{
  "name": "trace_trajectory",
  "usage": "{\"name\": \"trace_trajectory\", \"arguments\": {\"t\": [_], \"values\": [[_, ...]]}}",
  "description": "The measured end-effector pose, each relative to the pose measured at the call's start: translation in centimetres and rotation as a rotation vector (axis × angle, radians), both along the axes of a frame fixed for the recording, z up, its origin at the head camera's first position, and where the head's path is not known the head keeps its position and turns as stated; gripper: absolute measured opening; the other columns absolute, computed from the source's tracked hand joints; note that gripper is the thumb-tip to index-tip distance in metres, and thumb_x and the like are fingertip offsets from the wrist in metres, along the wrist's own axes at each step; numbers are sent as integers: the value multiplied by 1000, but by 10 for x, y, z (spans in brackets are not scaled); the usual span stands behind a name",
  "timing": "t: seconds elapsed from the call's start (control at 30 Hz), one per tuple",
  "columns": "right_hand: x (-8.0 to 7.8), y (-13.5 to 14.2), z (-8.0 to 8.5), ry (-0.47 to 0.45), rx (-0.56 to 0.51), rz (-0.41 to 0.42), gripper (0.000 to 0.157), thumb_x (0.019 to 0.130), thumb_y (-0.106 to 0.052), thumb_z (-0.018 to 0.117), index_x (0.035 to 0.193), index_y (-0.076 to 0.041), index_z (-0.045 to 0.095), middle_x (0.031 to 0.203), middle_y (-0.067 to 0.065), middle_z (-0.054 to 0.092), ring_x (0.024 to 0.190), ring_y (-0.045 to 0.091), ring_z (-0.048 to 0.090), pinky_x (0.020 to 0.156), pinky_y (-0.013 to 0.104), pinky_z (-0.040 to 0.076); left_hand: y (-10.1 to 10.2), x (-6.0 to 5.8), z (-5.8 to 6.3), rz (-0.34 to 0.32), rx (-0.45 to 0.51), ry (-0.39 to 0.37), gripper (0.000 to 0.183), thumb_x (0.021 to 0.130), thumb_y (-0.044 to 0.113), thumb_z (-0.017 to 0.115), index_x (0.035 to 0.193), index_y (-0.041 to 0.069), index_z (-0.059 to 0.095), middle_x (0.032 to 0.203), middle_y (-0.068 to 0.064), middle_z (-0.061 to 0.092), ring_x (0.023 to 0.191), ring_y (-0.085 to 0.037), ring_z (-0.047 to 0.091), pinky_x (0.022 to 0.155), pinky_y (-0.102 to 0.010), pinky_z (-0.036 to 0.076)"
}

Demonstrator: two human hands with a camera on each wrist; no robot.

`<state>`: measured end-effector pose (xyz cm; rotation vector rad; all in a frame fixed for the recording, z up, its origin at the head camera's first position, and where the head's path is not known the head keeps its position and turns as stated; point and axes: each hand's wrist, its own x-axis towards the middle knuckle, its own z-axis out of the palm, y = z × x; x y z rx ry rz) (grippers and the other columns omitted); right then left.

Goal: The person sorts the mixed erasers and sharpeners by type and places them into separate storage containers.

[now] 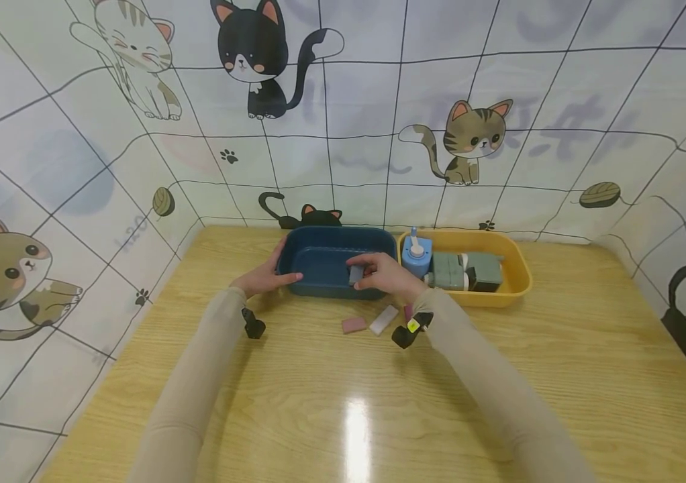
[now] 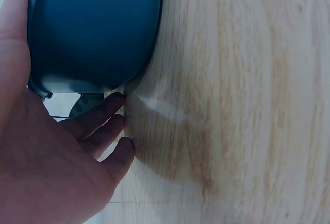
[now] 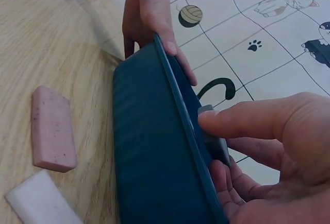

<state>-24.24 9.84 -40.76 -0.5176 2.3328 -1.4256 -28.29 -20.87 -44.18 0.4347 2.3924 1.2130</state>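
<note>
A dark blue plastic bin stands near the back of the table. My left hand holds its left end, the thumb by the near rim and the other fingers along the outside. In the left wrist view, some of those fingers lie loosely below the bin wall. My right hand pinches a small grey block between thumb and fingers, over the right part of the bin, inside its rim. On the table in front lie a speckled pink block and a white block.
Right beside the blue bin is a yellow bin. It holds a blue pump bottle and grey-green bottles. Another pink piece shows partly behind the right wrist. A cat-print cloth hangs behind the table.
</note>
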Motion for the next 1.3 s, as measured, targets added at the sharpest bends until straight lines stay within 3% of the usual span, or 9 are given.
{"name": "trace_trajectory", "arguments": {"t": [0.27,0.47,0.6,0.83,0.97,1.2,1.3], "values": [[-12,-1,1,-37,55,-32,55,85,1,69,137,-7,55,127,14,53,79,21,51,69,32,43,9,17,31,-13,-4,-27,98,94,24,62,153,10,-15,158,-22,-11,143,-43,0,111,-59,11],[-21,-2,-2,-36,62,-18,54,83,4,69,135,-7,57,136,14,47,74,18,50,65,29,41,10,22,38,-16,-3,-26,95,95,23,60,153,11,-15,158,-21,-11,143,-42,0,111,-58,11],[-27,-3,-6,-46,53,-16,54,83,5,69,135,-6,58,137,15,45,71,18,49,61,29,38,9,20,37,-16,3,-31,96,95,23,60,153,12,-15,158,-21,-12,143,-42,-1,111,-58,11],[-27,-3,-8,-73,34,-19,61,85,2,69,142,-6,49,151,14,34,107,27,57,78,35,49,9,20,35,-20,-5,-26,96,95,23,60,153,9,-15,157,-22,-12,143,-43,-1,110,-59,11],[-26,-4,-8,-60,35,-38,57,87,-1,68,140,-5,50,151,14,33,110,30,56,83,40,49,8,18,32,-18,-12,-30,97,95,24,61,153,10,-15,157,-22,-12,143,-43,0,110,-59,12],[-21,-2,-6,-69,-11,-107,43,93,-7,64,134,-5,55,146,13,39,111,31,54,90,49,44,0,-1,0,-4,-21,-3,100,94,31,61,153,20,-19,158,-17,-15,143,-40,-2,110,-60,10],[-19,-1,-5,-60,-32,-110,42,93,-8,63,134,-3,55,141,15,45,115,32,53,93,49,43,-2,-3,-4,-2,-31,11,101,93,36,62,153,24,-19,159,-15,-13,144,-40,-1,110,-59,12]]}}
